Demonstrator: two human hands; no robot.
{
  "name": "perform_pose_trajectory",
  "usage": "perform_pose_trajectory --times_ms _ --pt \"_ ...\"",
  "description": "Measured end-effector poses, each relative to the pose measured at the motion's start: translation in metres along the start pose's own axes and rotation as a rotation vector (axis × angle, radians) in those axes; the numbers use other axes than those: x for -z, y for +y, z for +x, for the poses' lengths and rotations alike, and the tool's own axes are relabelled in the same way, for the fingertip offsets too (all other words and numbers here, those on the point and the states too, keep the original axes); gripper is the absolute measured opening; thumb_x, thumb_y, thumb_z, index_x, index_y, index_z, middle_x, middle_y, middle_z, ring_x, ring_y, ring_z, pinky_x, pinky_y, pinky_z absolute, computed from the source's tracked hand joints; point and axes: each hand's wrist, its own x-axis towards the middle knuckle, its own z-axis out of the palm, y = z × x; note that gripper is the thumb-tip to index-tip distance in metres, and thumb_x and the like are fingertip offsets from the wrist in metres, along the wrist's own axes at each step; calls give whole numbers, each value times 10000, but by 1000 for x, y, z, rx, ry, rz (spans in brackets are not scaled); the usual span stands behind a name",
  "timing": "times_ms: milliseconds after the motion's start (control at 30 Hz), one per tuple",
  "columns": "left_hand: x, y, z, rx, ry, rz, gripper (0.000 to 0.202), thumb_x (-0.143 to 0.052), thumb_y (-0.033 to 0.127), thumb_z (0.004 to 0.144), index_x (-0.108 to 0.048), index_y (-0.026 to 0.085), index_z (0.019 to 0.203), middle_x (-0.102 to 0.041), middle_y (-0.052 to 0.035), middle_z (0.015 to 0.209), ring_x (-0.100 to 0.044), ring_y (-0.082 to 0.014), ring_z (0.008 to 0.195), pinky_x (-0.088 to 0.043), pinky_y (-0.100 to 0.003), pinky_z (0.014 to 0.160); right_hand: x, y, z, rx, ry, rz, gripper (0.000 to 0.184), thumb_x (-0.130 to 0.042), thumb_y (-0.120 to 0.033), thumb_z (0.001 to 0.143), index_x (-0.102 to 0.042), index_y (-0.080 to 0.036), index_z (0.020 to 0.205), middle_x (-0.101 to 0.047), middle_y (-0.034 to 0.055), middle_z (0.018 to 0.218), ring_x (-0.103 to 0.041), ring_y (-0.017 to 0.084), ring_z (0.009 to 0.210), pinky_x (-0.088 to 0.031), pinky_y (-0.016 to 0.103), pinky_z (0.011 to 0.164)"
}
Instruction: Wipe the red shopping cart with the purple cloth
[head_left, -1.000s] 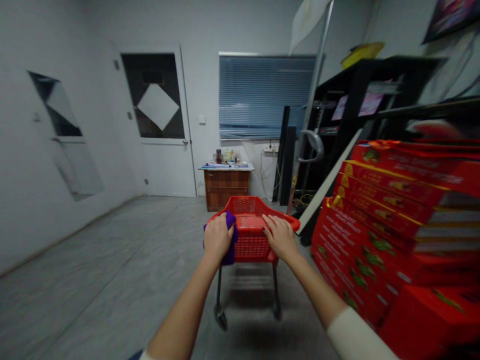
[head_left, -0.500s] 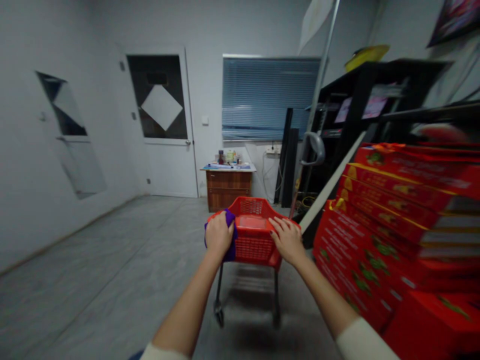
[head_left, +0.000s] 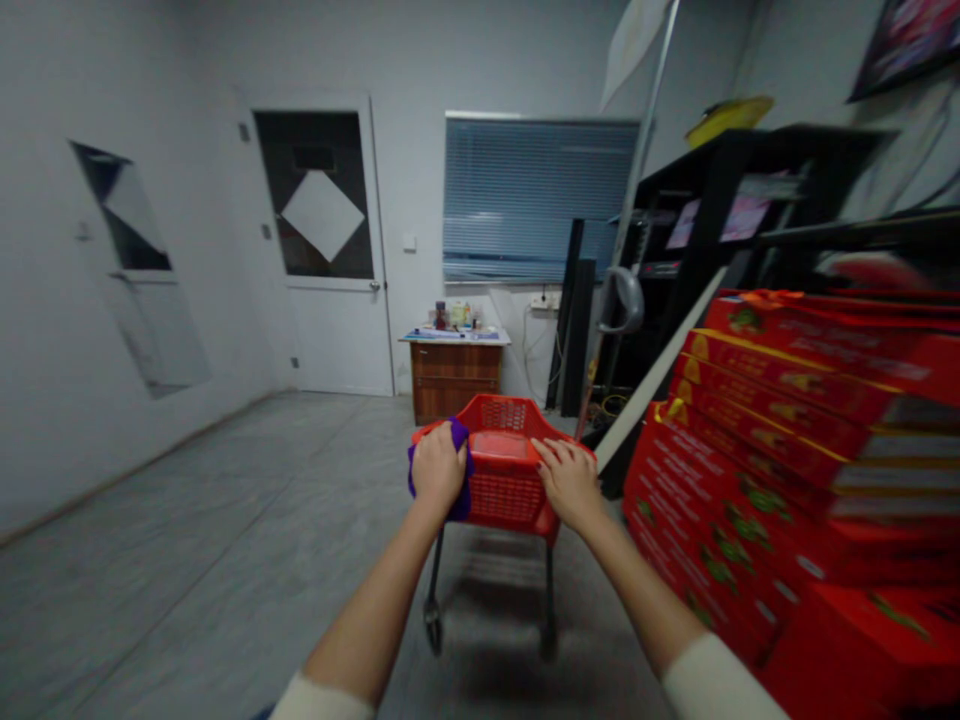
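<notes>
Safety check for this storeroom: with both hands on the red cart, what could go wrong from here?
1. The cart stands close to the stacked red boxes and a leaning white board on its right; it could clip either.
2. The left hand presses a purple cloth against the rim, so its grip may slip.
3. The right hand lies flat, fingers spread, which likely gives weak steering.

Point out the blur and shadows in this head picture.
Head view: dim, flat light; the red boxes and black shelf at right are smeared by blur; the red cart, the left hand gripping a purple cloth and the right hand look sharper; soft shadow on the floor beneath the cart.
</notes>
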Motion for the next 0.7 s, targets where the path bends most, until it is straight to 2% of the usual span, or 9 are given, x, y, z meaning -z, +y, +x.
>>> perform_pose_trajectory --times_ms 100,200,300,400,467,533,633,700 --pt "-7 22 -8 -32 37 -28 417 -478 347 955 -526 96 1285 -644 -182 1231 -613 -277 1107 -439 -405 993 -2 -17 1 -41 0 24 429 -427 -286 962 -558 -280 1370 -604 58 1360 -470 249 1211 -308 452 1041" --pt "-9 36 -10 -172 10 -82 419 -518 320 936 -522 110 1298 -608 -170 1309 -566 -274 1208 -403 -407 1059 0 -24 3 -29 -34 50 429 -418 -305 970 -549 -287 1378 -624 52 1335 -482 250 1191 -318 452 1027" --pt "-2 24 -4 -206 -58 -125 402 -527 305 935 -525 133 1298 -626 -142 1294 -588 -251 1186 -417 -380 1050 7 -17 4 26 -78 80 421 -413 -305 972 -561 -292 1366 -629 38 1329 -494 229 1190 -336 424 1029" --pt "5 9 2 -83 -65 -110 385 -490 328 956 -530 126 1281 -662 -146 1211 -630 -246 1110 -454 -362 987 8 -10 5 13 -58 84 398 -437 -328 963 -601 -294 1324 -626 40 1329 -479 232 1213 -345 418 1037" --pt "5 14 2 -43 -46 -76 374 -480 327 958 -539 115 1260 -664 -157 1187 -632 -252 1094 -454 -366 976 6 -11 5 -12 -50 84 389 -451 -336 957 -616 -289 1306 -637 44 1308 -482 243 1194 -353 429 1033" --pt "2 31 -2 -96 -45 -64 362 -503 313 944 -547 113 1243 -655 -161 1199 -619 -258 1106 -440 -379 994 2 -15 5 -11 -51 81 394 -456 -325 954 -611 -264 1311 -642 58 1296 -492 249 1166 -357 441 1032" --pt "-1 55 -5 -253 -106 -129 369 -551 291 916 -545 134 1250 -651 -139 1213 -609 -245 1118 -434 -369 1001 -2 -16 4 31 -43 84 423 -453 -302 951 -570 -240 1353 -620 77 1322 -488 244 1183 -366 436 1037" --pt "-1 56 -1 -314 -159 -179 369 -560 288 911 -545 160 1257 -656 -117 1215 -613 -230 1116 -434 -355 1001 -3 -10 2 37 -15 100 428 -441 -297 951 -560 -250 1359 -595 76 1349 -467 235 1234 -361 433 1054"
